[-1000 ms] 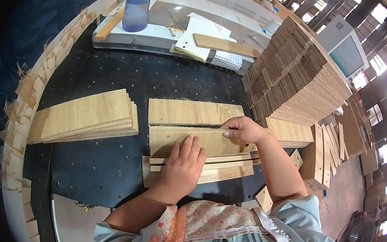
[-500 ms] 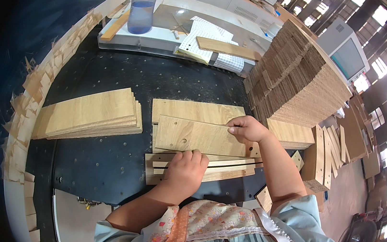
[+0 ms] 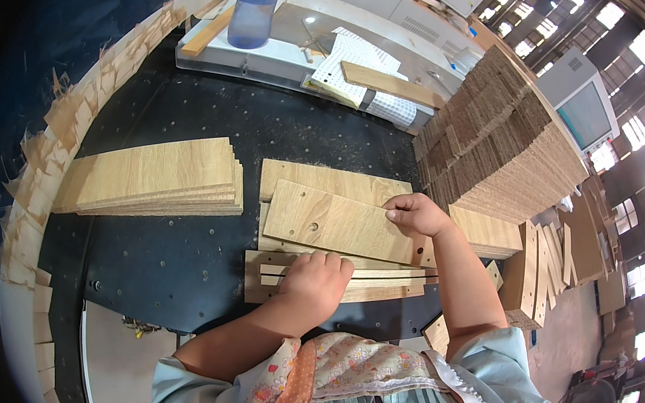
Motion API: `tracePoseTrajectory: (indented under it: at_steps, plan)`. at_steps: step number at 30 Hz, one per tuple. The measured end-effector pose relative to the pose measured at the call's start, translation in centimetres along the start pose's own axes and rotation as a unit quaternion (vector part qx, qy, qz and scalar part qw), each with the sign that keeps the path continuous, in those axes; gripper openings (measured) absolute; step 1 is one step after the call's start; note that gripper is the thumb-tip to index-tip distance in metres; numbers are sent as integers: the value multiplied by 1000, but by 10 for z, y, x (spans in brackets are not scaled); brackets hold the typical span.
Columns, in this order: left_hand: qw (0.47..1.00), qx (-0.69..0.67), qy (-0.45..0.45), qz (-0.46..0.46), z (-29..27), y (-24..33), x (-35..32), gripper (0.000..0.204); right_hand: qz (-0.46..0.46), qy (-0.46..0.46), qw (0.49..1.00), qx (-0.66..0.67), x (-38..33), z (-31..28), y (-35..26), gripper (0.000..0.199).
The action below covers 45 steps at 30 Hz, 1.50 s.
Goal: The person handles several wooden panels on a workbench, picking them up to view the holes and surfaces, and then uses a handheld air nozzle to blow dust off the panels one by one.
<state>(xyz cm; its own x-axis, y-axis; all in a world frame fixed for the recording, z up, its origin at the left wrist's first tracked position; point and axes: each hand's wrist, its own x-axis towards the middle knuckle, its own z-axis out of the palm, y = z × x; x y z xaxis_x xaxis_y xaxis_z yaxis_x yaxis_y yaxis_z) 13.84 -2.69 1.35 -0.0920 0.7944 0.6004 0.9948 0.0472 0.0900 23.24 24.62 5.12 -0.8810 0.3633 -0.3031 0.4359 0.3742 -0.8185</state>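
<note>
A light wooden board (image 3: 333, 220) with small drilled holes lies tilted on top of other boards on the black perforated table (image 3: 169, 261). My right hand (image 3: 418, 214) grips its right edge and lifts that end. My left hand (image 3: 315, 283) rests with curled fingers on the near stack of narrow strips (image 3: 385, 282), just below the lifted board. Another flat board (image 3: 336, 180) lies beneath and behind it.
A stack of longer boards (image 3: 159, 181) sits at the left. A tall pile of thin wood sheets (image 3: 492, 140) stands at the right. A blue water bottle (image 3: 254, 8), papers and a wooden bar lie on the grey bench behind. Wood offcuts line the left rim.
My right hand has raised and turned the drilled board off the pile. My left hand slid back from the board onto the near strips.
</note>
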Motion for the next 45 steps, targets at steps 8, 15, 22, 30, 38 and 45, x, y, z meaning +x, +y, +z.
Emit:
tracePoseTrajectory:
  at_steps: [8,15,22,30,38,45]
  plan:
    - [1000,0,-12,-5,-1,1,0,14,25,7,998,-55,16,9,7,18]
    - [999,2,-36,11,-3,4,-3,16,7,17,985,-173,36,11,19,21]
    - [999,12,-38,13,0,0,0,16,-30,31,994,-97,28,18,7,17]
    - [999,9,-29,19,-1,-3,3,16,-51,35,932,-356,40,24,2,43]
    - [998,-24,-60,11,-2,-6,6,19,-26,1,927,-374,43,26,8,41]
    - [996,-22,-90,8,-2,-5,6,20,-15,8,937,-349,37,29,-4,42]
